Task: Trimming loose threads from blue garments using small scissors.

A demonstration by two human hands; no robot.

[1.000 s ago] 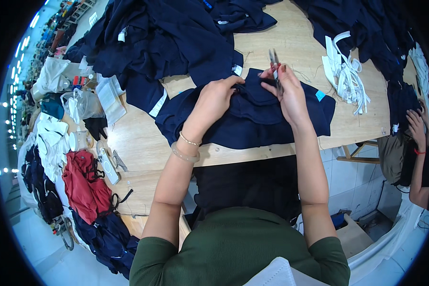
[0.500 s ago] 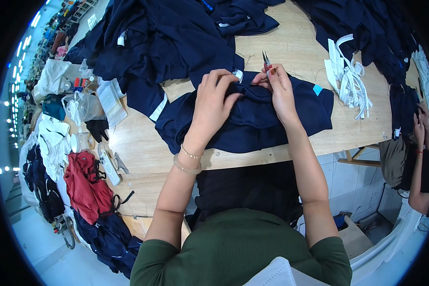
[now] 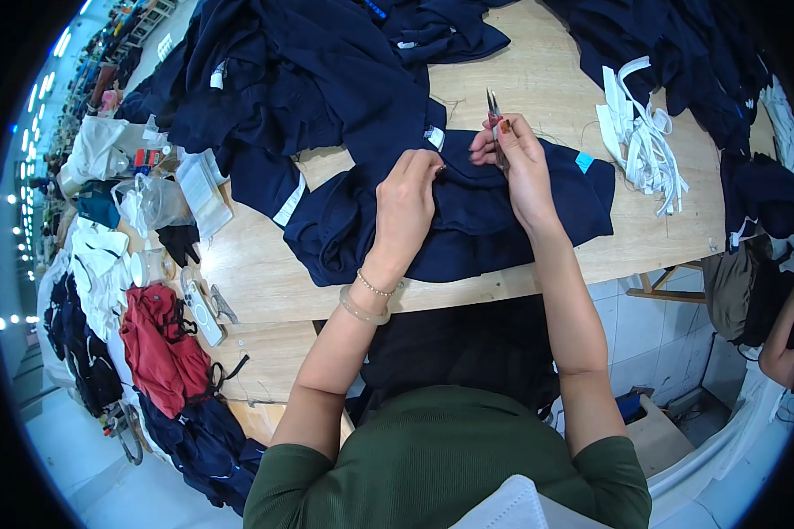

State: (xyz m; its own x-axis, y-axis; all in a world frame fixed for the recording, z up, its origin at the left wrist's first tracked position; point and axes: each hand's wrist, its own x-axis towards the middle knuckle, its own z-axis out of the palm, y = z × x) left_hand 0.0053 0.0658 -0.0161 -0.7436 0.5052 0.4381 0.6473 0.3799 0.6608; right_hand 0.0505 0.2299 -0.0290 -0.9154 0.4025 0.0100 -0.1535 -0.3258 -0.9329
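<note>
A navy garment (image 3: 485, 251) lies bunched on the wooden table in front of me, with a light-blue sticker (image 3: 583, 161) near its right end. My left hand (image 3: 404, 207) has its fingertips drawn together at the upper part of the cloth, in a pinch on a fold. My right hand (image 3: 525, 172) is closed around small thread snips (image 3: 493, 104), held just above the garment. Their pointed metal blades face away from me, and the grip is mostly hidden by the fingers. A white label (image 3: 434, 137) shows on navy cloth just beyond my left fingertips.
More navy garments (image 3: 300, 79) are heaped at the back left. White strips (image 3: 640, 145) lie in a tangle to the right. At the left are a red bag (image 3: 163, 344), a white phone-like device (image 3: 204, 315) and clear plastic (image 3: 154, 198). Another person's arm (image 3: 781, 348) shows far right.
My left hand has turned and closed from spread fingers to a pinch at the cloth. The snips have stayed nearly in place. The other person's hands have moved out of clear sight.
</note>
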